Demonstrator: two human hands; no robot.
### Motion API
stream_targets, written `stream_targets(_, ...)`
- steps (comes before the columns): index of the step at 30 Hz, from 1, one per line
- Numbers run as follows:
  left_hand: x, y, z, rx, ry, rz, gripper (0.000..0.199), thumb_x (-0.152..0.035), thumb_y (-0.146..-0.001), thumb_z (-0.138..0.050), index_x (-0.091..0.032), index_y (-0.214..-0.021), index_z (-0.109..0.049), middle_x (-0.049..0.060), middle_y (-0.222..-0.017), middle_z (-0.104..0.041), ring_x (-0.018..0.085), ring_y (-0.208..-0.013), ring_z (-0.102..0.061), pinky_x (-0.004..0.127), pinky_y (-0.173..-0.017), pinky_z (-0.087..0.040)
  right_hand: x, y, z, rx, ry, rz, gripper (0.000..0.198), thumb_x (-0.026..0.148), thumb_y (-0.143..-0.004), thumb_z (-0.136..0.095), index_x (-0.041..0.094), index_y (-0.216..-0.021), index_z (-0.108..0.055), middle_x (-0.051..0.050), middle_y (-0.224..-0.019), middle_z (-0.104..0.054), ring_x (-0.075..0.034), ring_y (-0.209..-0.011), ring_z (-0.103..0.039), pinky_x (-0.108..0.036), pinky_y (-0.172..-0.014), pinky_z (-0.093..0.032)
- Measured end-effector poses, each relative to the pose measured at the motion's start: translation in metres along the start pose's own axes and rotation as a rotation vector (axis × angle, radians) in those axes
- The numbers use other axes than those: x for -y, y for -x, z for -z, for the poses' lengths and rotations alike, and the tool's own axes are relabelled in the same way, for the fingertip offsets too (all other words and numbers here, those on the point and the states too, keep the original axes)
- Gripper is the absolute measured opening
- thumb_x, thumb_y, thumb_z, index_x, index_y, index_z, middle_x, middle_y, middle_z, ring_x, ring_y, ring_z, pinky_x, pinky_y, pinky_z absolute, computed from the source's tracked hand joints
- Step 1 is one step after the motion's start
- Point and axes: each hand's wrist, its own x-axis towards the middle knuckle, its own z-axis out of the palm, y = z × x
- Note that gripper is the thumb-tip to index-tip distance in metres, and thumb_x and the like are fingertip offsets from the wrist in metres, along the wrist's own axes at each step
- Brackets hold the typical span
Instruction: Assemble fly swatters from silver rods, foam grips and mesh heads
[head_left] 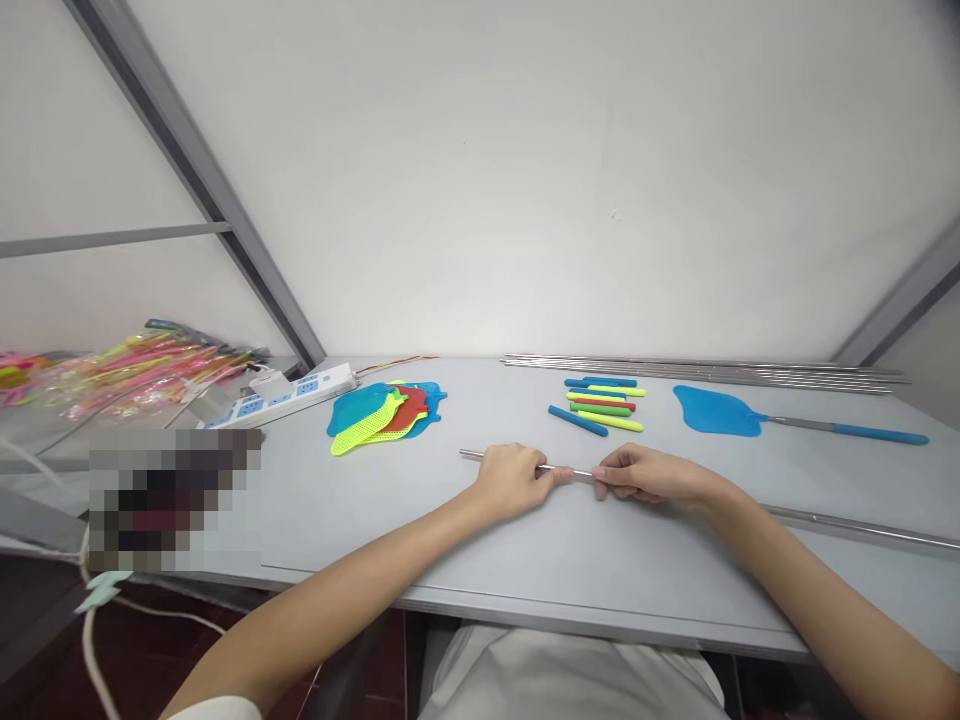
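Observation:
A thin metal rod (582, 474) lies low over the table, slanting across in front of me. My left hand (514, 479) is closed around it near its left tip, which sticks out past the fingers. Just to the right, my right hand (651, 474) pinches the same rod between thumb and fingers. Beyond my right wrist a thicker metal length (862, 524) runs off the right side; my hand and arm hide how the two join. Several coloured plastic handle grips (600, 408) lie behind the hands. A blue fly swatter (720, 411) with a metal shaft rests at the right.
Several loose swatter heads (386, 418) are piled at the left of the grey table (337, 525). Metal rods (705, 371) lie along the wall. A white power strip (292, 399) with plugs sits at the left, near bagged colourful items (150, 375) and a pixelated area.

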Motion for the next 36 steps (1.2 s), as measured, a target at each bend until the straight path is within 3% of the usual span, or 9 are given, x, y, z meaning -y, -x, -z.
stream_targets(8, -0.0036, 0.0027, 0.0003, 0.038, -0.010, 0.022, 0.055, -0.056, -0.073, -0.022, -0.017, -0.065, -0.059, 0.008, -0.068, -0.060, 0.020, -0.069, -0.054, 0.027, -0.056, -0.030, 0.0030, 0.0004, -0.0005, 0.007, 0.001, -0.042, 0.047, 0.056, -0.065, -0.044, 0.012, -0.073, -0.057, 0.006, -0.048, -0.028, -0.002, -0.037, -0.015, -0.021, -0.034, -0.008)
stream_targets(27, -0.0019, 0.0053, -0.0019, 0.003, -0.032, -0.155, 0.044, -0.044, -0.079, -0.021, -0.018, -0.070, -0.055, 0.005, -0.069, -0.059, 0.017, -0.066, -0.054, 0.026, -0.053, -0.029, -0.0001, 0.0003, -0.0024, 0.050, -0.040, -0.013, 0.041, 0.050, -0.069, -0.042, 0.012, -0.074, -0.058, 0.006, -0.049, -0.028, -0.002, -0.035, -0.015, -0.019, -0.032, -0.008)
stream_targets(33, -0.0059, 0.0068, 0.0019, 0.021, 0.044, -0.139, 0.048, -0.061, -0.067, -0.031, -0.019, -0.069, -0.054, 0.001, -0.064, -0.059, 0.016, -0.062, -0.053, 0.024, -0.051, -0.028, 0.0015, -0.0003, -0.0042, 0.050, -0.038, -0.020, 0.039, 0.049, -0.070, -0.043, 0.013, -0.071, -0.057, 0.006, -0.047, -0.028, -0.002, -0.035, -0.016, -0.019, -0.032, -0.008)
stream_targets(36, -0.0068, 0.0061, 0.0002, 0.020, 0.051, -0.086, 0.056, -0.067, -0.064, -0.027, -0.019, -0.063, -0.054, 0.002, -0.059, -0.057, 0.016, -0.059, -0.053, 0.024, -0.050, -0.028, 0.0024, -0.0008, -0.0062, 0.054, -0.042, -0.015, 0.038, 0.048, -0.070, -0.043, 0.013, -0.072, -0.057, 0.006, -0.047, -0.027, -0.002, -0.035, -0.016, -0.019, -0.032, -0.008)
